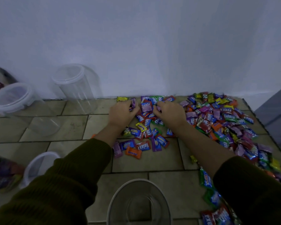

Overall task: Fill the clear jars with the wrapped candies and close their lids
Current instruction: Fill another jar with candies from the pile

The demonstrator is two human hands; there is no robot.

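Candies point(225, 120) are spread over the tiled floor point(68, 127). They are heaped thickest on the right by the wall point(152, 46), and a thinner scatter is left in the middle. Both hands are stretched to the far edge of that scatter. The left hand point(122, 114) is curled round a few candies, and a purple one is seen at its fingertips. The right hand point(170, 114) is held just to its right, with the fingers bent down onto the candies and a purple wrapper pinched at their tips. Dark sleeves point(68, 176) are worn. An open near jar point(120, 190) is set between the arms. A far jar point(75, 85) and a left jar point(11, 98) are placed by the wall, well apart from the hands. Another rim point(37, 159) is partly hidden by the left sleeve. A blurred full jar point(2, 172) is seen at the left edge.
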